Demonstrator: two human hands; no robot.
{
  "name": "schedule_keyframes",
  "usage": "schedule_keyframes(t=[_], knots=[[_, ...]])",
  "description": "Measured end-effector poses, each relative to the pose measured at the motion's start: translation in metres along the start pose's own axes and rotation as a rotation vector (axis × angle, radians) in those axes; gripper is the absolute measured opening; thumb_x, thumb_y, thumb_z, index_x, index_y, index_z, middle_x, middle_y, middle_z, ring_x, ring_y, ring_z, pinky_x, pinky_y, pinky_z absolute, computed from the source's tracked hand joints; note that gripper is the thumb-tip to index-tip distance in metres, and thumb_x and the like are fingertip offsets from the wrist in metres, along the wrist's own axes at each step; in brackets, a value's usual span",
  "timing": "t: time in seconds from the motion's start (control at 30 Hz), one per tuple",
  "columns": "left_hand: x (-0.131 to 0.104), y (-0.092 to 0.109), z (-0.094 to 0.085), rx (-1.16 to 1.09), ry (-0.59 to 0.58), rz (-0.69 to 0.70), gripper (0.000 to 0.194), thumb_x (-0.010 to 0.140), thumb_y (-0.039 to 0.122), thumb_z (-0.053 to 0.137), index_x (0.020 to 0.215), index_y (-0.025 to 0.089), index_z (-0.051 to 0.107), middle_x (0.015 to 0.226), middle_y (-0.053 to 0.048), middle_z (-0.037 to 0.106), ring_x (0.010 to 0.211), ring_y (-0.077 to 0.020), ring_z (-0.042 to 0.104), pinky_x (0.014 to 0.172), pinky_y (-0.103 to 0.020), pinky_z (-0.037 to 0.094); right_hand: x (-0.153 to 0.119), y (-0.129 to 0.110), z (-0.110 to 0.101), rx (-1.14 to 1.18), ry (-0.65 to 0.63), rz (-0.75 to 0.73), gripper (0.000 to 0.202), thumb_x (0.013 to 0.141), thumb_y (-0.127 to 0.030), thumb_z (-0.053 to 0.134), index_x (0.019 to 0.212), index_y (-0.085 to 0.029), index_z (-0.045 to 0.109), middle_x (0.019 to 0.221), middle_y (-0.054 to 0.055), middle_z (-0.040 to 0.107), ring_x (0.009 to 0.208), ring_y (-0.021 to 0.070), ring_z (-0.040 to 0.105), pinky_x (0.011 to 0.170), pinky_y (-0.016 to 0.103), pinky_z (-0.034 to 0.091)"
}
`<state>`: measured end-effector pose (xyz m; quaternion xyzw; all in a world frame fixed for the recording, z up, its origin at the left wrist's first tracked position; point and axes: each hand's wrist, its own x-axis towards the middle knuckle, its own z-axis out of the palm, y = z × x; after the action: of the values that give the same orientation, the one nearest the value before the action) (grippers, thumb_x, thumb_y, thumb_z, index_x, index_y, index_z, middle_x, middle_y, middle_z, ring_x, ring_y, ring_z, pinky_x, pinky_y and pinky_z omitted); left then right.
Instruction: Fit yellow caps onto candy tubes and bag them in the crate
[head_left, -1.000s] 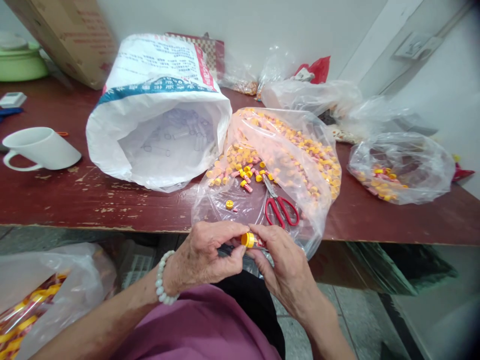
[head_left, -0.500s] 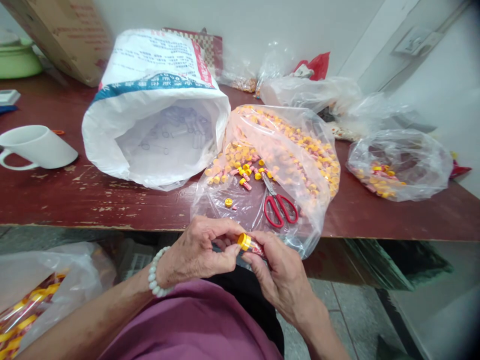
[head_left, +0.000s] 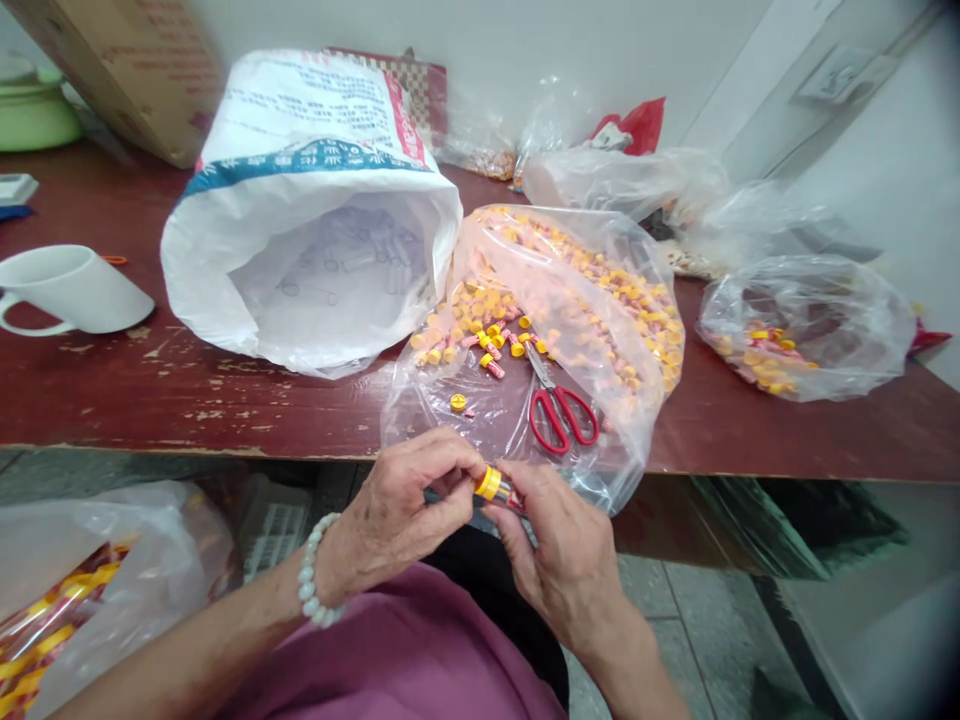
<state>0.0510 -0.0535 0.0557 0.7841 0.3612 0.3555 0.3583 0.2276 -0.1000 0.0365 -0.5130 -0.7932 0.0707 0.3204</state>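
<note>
Between my two hands, just off the table's front edge, is a small clear tube (head_left: 511, 494) with red-and-white content. A yellow cap (head_left: 488, 483) sits on its left end. The thumb and fingers of my left hand (head_left: 409, 505) pinch at the cap end. My right hand (head_left: 562, 550) closes around the body of the tube and hides part of it. Beyond them, scissors with red handles (head_left: 559, 412) lie open on a clear plastic bag (head_left: 480, 435). Many yellow-capped pieces (head_left: 619, 290) fill that bag, and a loose yellow cap (head_left: 457, 403) lies near its front.
A white sack (head_left: 217, 215) lies with its mouth toward me, clear tubes inside. Left of it stands a white mug (head_left: 82, 290). A smaller clear bag (head_left: 855, 330) with yellow pieces is at right. A bag of filled tubes (head_left: 172, 530) is below left.
My left fingers have closed in over the open-looking end of the yellow cap. Both hands stay in nearly the same place on the tube. The view has shifted slightly.
</note>
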Motion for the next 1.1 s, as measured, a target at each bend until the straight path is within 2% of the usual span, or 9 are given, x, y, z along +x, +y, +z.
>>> schedule_keyframes(t=[0.13, 0.23, 0.37, 0.5, 0.77, 0.9, 1.0, 1.1], knots=[[-0.002, -0.002, -0.002, -0.091, -0.078, -0.082, 0.015, 0.077, 0.007, 0.052, 0.085, 0.015, 0.062, 0.086, -0.004, 0.060, 0.074, -0.0111, 0.056, 0.062, -0.020, 0.046, -0.002, -0.001, 0.001, -0.021, -0.004, 0.013, 0.026, 0.090, -0.023, 0.050, 0.115, -0.014, 0.050, 0.086, 0.008, 0.061, 0.078, 0.0171, 0.059, 0.069, 0.028, 0.049], [-0.002, 0.000, -0.004, -0.141, -0.089, -0.133, 0.010, 0.080, 0.013, 0.054, 0.080, 0.014, 0.064, 0.084, -0.005, 0.060, 0.073, -0.0114, 0.056, 0.061, -0.020, 0.045, -0.002, 0.000, 0.002, -0.022, -0.003, 0.012, 0.026, 0.090, -0.022, 0.050, 0.114, -0.014, 0.050, 0.086, 0.008, 0.061, 0.079, 0.0172, 0.059, 0.069, 0.028, 0.049], [-0.001, 0.002, -0.005, -0.179, -0.097, -0.154, 0.013, 0.082, 0.014, 0.053, 0.077, 0.013, 0.066, 0.080, -0.004, 0.060, 0.072, -0.0114, 0.056, 0.064, -0.022, 0.045, -0.003, 0.000, 0.002, -0.022, 0.014, 0.005, 0.025, 0.090, -0.023, 0.050, 0.113, -0.014, 0.050, 0.086, 0.008, 0.062, 0.080, 0.0178, 0.060, 0.071, 0.029, 0.050], [0.001, 0.005, -0.005, -0.154, -0.105, -0.142, 0.014, 0.080, 0.011, 0.052, 0.076, 0.013, 0.065, 0.078, -0.004, 0.059, 0.069, -0.0103, 0.055, 0.061, -0.021, 0.043, -0.003, 0.000, 0.002, -0.031, 0.022, -0.007, 0.025, 0.089, -0.023, 0.052, 0.113, -0.012, 0.051, 0.086, 0.009, 0.062, 0.082, 0.0190, 0.060, 0.073, 0.031, 0.050], [0.001, 0.005, -0.002, -0.103, 0.009, 0.049, 0.015, 0.073, 0.001, 0.053, 0.072, 0.012, 0.062, 0.074, -0.002, 0.058, 0.065, -0.0079, 0.054, 0.059, -0.017, 0.042, -0.005, -0.003, 0.004, 0.009, 0.048, -0.044, 0.028, 0.090, -0.021, 0.051, 0.117, -0.014, 0.048, 0.088, 0.009, 0.063, 0.081, 0.0178, 0.060, 0.071, 0.029, 0.051], [0.000, 0.000, -0.001, -0.119, -0.039, 0.022, 0.014, 0.072, 0.002, 0.053, 0.071, 0.014, 0.061, 0.073, -0.002, 0.058, 0.064, -0.0087, 0.053, 0.058, -0.018, 0.043, -0.005, -0.004, 0.006, 0.072, -0.001, -0.019, 0.027, 0.091, -0.024, 0.050, 0.117, -0.016, 0.049, 0.090, 0.007, 0.063, 0.079, 0.0162, 0.060, 0.068, 0.027, 0.051], [0.003, -0.006, -0.010, -0.143, -0.016, -0.009, 0.014, 0.073, 0.003, 0.053, 0.069, 0.014, 0.061, 0.073, -0.003, 0.059, 0.066, -0.0101, 0.055, 0.060, -0.020, 0.045, -0.009, 0.002, 0.008, -0.022, 0.073, -0.030, 0.030, 0.089, -0.022, 0.052, 0.118, -0.015, 0.050, 0.086, 0.008, 0.063, 0.077, 0.0177, 0.060, 0.067, 0.029, 0.051], [0.008, -0.010, -0.023, -0.273, 0.078, -0.141, 0.010, 0.077, 0.010, 0.056, 0.070, 0.014, 0.061, 0.073, -0.002, 0.059, 0.066, -0.0106, 0.057, 0.061, -0.020, 0.048, -0.011, 0.009, 0.007, -0.054, 0.173, 0.009, 0.032, 0.088, -0.021, 0.054, 0.120, -0.017, 0.050, 0.085, 0.007, 0.063, 0.071, 0.0161, 0.060, 0.065, 0.028, 0.050]])
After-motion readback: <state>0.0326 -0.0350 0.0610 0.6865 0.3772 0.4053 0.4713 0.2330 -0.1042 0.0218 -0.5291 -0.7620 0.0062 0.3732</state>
